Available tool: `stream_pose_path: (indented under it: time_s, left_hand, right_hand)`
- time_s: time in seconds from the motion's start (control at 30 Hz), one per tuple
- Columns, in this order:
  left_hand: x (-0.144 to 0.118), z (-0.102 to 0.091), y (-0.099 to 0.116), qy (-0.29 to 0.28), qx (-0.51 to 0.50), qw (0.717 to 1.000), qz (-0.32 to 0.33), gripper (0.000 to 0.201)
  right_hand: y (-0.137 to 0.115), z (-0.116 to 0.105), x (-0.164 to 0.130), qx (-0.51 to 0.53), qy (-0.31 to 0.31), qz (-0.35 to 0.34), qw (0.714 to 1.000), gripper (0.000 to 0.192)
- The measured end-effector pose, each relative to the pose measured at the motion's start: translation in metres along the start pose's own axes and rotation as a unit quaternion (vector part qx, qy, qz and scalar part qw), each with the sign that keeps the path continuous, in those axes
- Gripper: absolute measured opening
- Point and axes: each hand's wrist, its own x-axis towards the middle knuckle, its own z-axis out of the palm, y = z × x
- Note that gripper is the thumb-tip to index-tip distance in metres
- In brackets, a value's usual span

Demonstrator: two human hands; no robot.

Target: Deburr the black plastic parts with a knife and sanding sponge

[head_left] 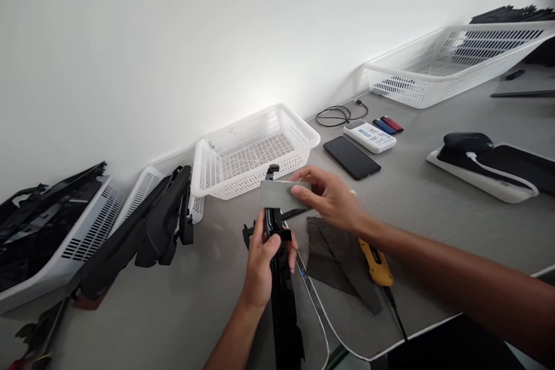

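Observation:
My left hand (262,266) is closed round a long black plastic part (284,300), which points away from me with its narrow tip at the far end. My right hand (327,196) pinches a flat grey-green rectangular pad (277,193) between thumb and fingers. The pad lies across the upper end of the plastic part and covers a stretch of it. Whether the two press together I cannot tell. Beneath my hands a dark cloth (338,260) lies on the table, with a yellow-handled corded tool (376,263) to its right.
A white basket (255,156) stands behind my hands. Black parts fill another basket (87,243) at left, with long black pieces (125,237) beside it. A phone (352,157), white box (370,136), cable (333,115) and right-hand basket (416,81) lie beyond.

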Motion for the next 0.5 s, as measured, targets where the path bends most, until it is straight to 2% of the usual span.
stream_pose_path:
  time_s: [0.1,0.13,0.23,0.33,0.43,0.5]
  left_hand:
    - [0.0,-0.002,0.001,0.031,-0.015,0.999,0.006,0.047]
    - [0.0,-0.002,0.001,0.039,-0.022,0.999,0.005,0.054]
    - [0.001,-0.002,0.0,0.062,-0.036,0.997,0.011,0.069]
    - [0.002,-0.002,-0.001,0.093,-0.021,0.995,0.018,0.067]
    - [0.003,-0.003,0.0,0.126,-0.001,0.992,0.017,0.067]
    - [0.003,-0.005,0.002,0.144,0.005,0.99,0.009,0.071]
  right_hand:
    - [-0.003,0.003,-0.002,0.063,-0.127,0.058,0.988,0.037]
    - [-0.004,0.003,-0.002,0.077,-0.15,0.07,0.983,0.035]
    - [-0.009,-0.002,-0.002,0.05,-0.158,0.058,0.984,0.022]
    - [-0.014,-0.008,-0.001,-0.027,-0.132,0.021,0.991,0.01]
    - [-0.017,-0.008,-0.002,-0.036,-0.109,0.009,0.993,0.009]
    - [-0.016,-0.006,-0.003,-0.012,-0.144,0.022,0.989,0.014]
